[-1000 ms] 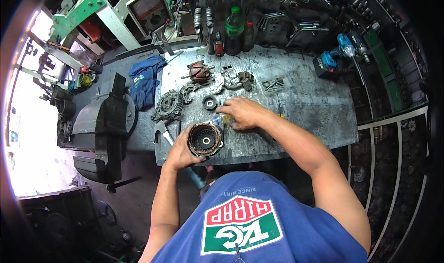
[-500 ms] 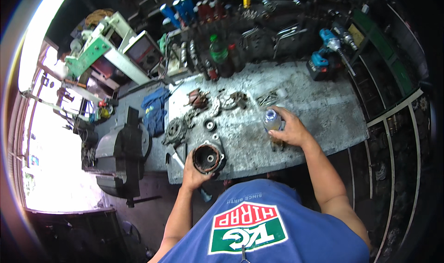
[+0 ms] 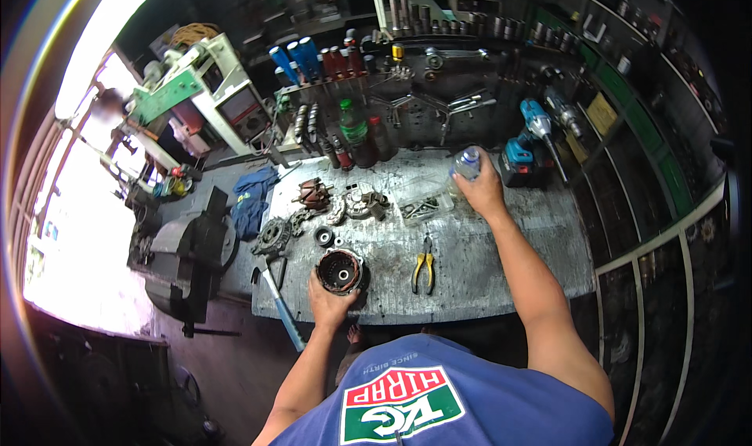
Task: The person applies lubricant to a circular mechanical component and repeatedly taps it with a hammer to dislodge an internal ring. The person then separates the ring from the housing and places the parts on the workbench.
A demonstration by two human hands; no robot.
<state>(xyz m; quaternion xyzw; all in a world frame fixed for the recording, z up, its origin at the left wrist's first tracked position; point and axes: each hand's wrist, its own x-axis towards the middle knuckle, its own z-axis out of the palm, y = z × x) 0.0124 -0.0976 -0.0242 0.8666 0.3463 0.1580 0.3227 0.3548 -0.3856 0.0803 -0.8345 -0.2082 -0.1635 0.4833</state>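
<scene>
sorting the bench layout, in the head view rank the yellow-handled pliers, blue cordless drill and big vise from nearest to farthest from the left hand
From the left hand, which holds the round motor housing at the bench's front edge:
1. Yellow-handled pliers, just to its right on the bench.
2. Big vise, off the bench's left end.
3. Blue cordless drill, far right at the back.

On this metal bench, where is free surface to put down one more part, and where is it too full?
The workbench is bare on its right side, from the yellow-handled pliers to the right edge, below the blue cordless drill. A smaller patch lies along the front edge under the pliers. The left part is crowded: the round housing under the left hand, gears and loose parts.
</scene>
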